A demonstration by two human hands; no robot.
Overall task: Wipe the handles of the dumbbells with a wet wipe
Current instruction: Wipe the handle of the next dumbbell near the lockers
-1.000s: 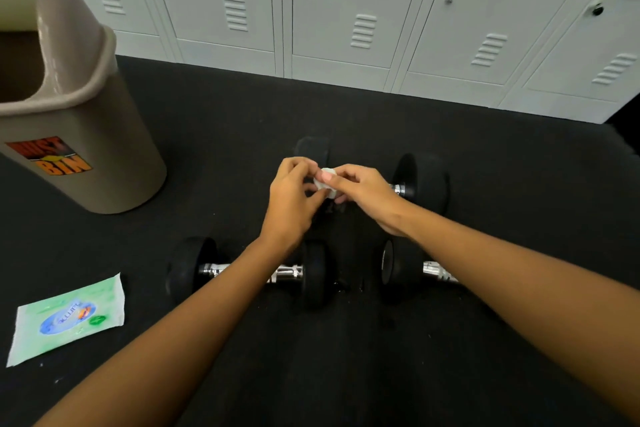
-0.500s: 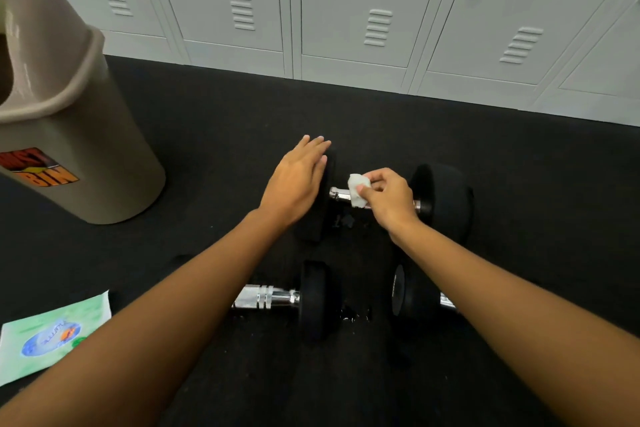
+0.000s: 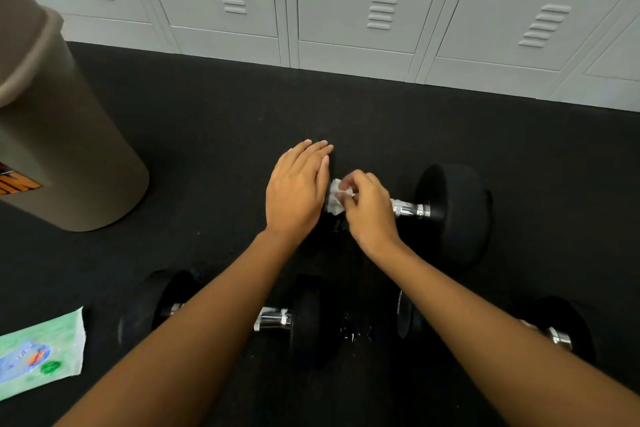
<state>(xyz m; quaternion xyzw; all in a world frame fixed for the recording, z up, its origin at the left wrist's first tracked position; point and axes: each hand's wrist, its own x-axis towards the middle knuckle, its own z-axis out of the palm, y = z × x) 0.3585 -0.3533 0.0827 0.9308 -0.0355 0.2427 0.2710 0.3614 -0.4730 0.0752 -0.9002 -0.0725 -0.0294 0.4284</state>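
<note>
Wiping is under way on the far dumbbell (image 3: 453, 215), which lies on the black floor (image 3: 207, 135) in front of the lockers (image 3: 381, 3). Right hand (image 3: 370, 211) pinches a wadded wet wipe (image 3: 335, 199), fingers curled round it, pressing it on the left end of the chrome handle (image 3: 410, 210). Left hand (image 3: 298, 191) lies flat with fingers straight and together on that dumbbell's left head, holding nothing, likely steadying it against rolling.

Progress, judged: early to middle. The wipe sits at the handle's left end only; the stretch toward the right head is bare chrome and probably needs a pass along it and around it. Two more dumbbells lie nearer the person: near-left dumbbell (image 3: 273, 319) and near-right dumbbell (image 3: 561, 340), both partly hidden by the forearms, neither touched by a hand. Cannot tell from the chrome whether those handles are already wiped, so count them as possibly left to do.

Wipe packet (image 3: 38, 354) lies on the floor at lower left, well apart from the hands. Bin (image 3: 62, 149) stands at far left; the used wipe has not gone in.
</note>
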